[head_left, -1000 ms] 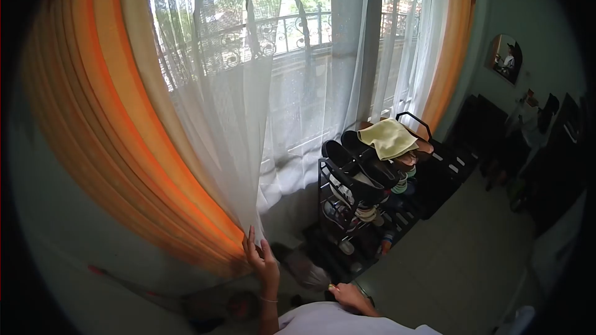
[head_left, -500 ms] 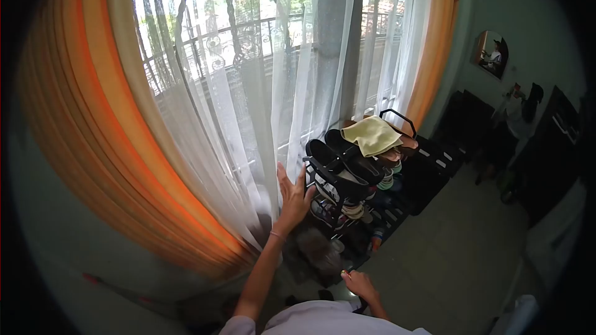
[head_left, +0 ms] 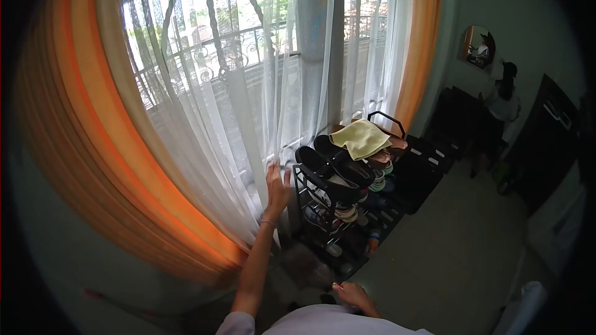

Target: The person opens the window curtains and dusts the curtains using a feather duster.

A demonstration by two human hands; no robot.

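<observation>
My left hand [head_left: 277,189] is raised at the lower edge of the white sheer curtain [head_left: 248,118], fingers stretched upward and apart, close to or touching the cloth. Low in front of my body, my right hand [head_left: 355,296] is closed around the thin handle of what looks like a duster. Its brownish, fuzzy head [head_left: 305,265] is smeared by motion near the bottom of the shoe rack. That black shoe rack [head_left: 300,193] stands just right of my left hand, with dark shoes [head_left: 335,161] on top.
A yellow cloth [head_left: 361,138] lies on top of the rack. Orange drapes [head_left: 143,180] hang at the left. Tiled floor [head_left: 428,236] stretches to the right. Another person [head_left: 501,102] stands by the far wall, near a mirror [head_left: 478,46].
My left hand has moved left to the sheer curtain, its fingers less spread. My right hand has shifted slightly left and down with the duster. The far person has shifted posture.
</observation>
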